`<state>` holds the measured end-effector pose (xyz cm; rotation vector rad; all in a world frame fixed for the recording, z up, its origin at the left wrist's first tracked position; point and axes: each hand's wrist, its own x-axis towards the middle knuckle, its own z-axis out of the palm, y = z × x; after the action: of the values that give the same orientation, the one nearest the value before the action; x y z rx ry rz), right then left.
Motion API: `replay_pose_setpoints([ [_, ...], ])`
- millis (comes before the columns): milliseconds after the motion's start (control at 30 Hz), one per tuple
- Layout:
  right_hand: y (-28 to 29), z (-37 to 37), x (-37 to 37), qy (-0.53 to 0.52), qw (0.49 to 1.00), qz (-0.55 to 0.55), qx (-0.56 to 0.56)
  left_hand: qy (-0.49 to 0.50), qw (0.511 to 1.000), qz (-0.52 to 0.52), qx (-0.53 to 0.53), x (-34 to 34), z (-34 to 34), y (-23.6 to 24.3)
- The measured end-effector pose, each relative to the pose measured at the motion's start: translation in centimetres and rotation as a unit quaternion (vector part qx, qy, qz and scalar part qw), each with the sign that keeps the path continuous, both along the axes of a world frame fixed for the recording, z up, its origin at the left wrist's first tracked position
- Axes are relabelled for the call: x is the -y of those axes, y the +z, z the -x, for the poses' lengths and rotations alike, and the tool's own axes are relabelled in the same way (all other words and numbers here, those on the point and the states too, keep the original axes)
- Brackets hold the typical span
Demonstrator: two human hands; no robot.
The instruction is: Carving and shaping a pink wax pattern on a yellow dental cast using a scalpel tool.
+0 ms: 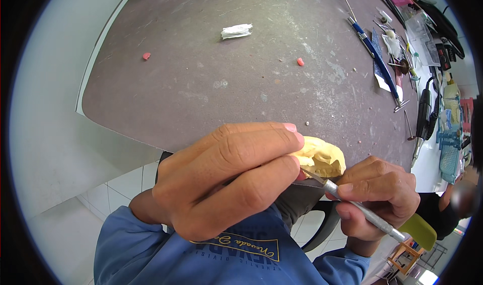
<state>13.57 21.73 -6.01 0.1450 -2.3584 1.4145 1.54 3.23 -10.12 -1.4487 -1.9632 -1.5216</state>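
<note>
Brown tabletop (191, 104) ahead, yellow-lettered shirt (221, 271) below: left fingers (264, 182) grip a cast (324, 150), right fingers (370, 185) a knife (373, 216).

Got a pretty scuffed brown table (196, 101), littered with a white wad (236, 31), pink lumps (301, 62) and crumbs (307, 123).

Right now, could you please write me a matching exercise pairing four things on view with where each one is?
1. Yellow cast
2. Knife
3. White bundle
4. Blue pen-like tool

A. On the table, toward the right
B. In the right hand
C. On the table, near the picture's top middle
D. In the left hand

Pairs: 1-D, 2-B, 3-C, 4-A
</note>
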Motion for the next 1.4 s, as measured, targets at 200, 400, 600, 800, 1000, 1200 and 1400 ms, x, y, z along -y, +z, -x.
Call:
replay_pose_setpoints([
  [200,0.0,0.2,-0.1,0.026,0.999,-0.038,-0.020,0.002,1.000,0.004,0.011,0.0,0.0,0.1],
  [400,-0.8,-1.0,0.0,-0.026,0.995,0.055,-0.082,0.002,1.000,0.016,0.004,0.1,-0.2,0.5],
  [600,-0.8,-1.3,-0.1,-0.030,0.994,0.070,-0.082,-0.005,0.999,0.039,0.006,0.0,0.2,0.5],
  [800,-1.0,-1.9,0.4,-0.059,0.993,0.007,-0.106,-0.020,1.000,0.005,0.021,-0.4,0.5,0.4],
  [1000,-0.6,-1.5,1.3,-0.047,0.985,-0.098,-0.130,-0.012,1.000,0.004,0.006,-0.2,0.7,0.5],
  [1200,-0.3,-0.7,1.0,-0.066,0.986,-0.069,-0.133,0.023,0.997,0.047,0.060,-0.1,0.6,1.9],
  [1400,-0.9,0.0,1.5,-0.071,0.990,-0.023,-0.122,0.008,0.995,0.057,0.078,-0.1,0.7,1.9],
])
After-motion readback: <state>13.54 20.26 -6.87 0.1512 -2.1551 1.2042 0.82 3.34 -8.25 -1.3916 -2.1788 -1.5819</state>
